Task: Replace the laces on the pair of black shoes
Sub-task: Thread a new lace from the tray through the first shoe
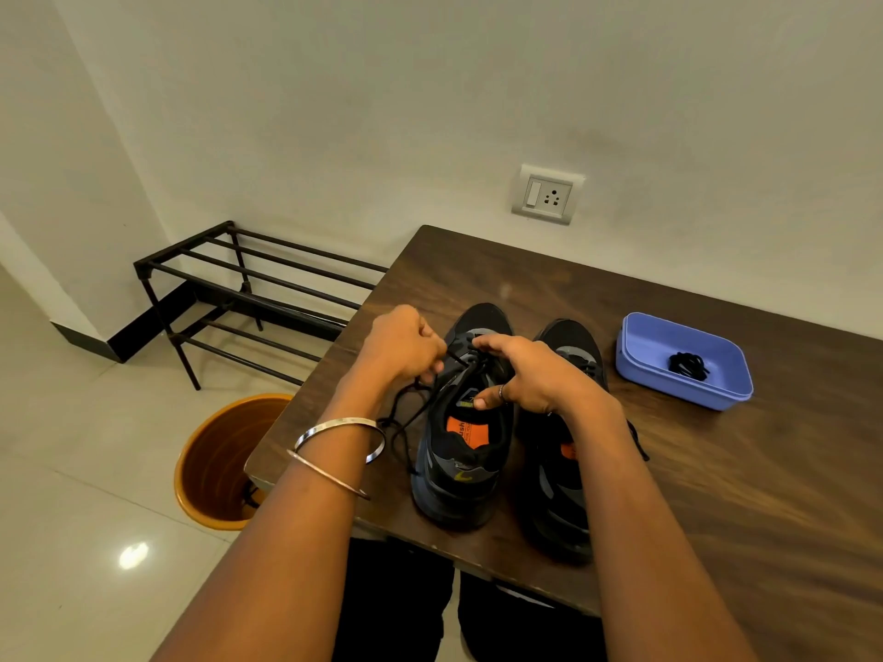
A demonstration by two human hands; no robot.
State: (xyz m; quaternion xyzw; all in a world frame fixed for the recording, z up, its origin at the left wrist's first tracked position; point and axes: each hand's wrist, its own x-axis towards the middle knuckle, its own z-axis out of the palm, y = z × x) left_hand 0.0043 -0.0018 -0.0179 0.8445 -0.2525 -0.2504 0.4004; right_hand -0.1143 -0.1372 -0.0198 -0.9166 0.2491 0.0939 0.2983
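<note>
Two black shoes with orange insoles stand side by side on the brown table, toes away from me. My left hand pinches a black lace at the upper left eyelets of the left shoe; the lace's loose end trails down beside that shoe. My right hand rests on the same shoe's tongue, thumb on the tongue edge and forefinger at the laces. The right shoe is partly hidden under my right wrist. A bundled black lace lies in a blue tub.
An orange bin stands on the tiled floor by the table's left corner. A black metal shoe rack sits against the wall at the left. A wall socket is above the table's far edge.
</note>
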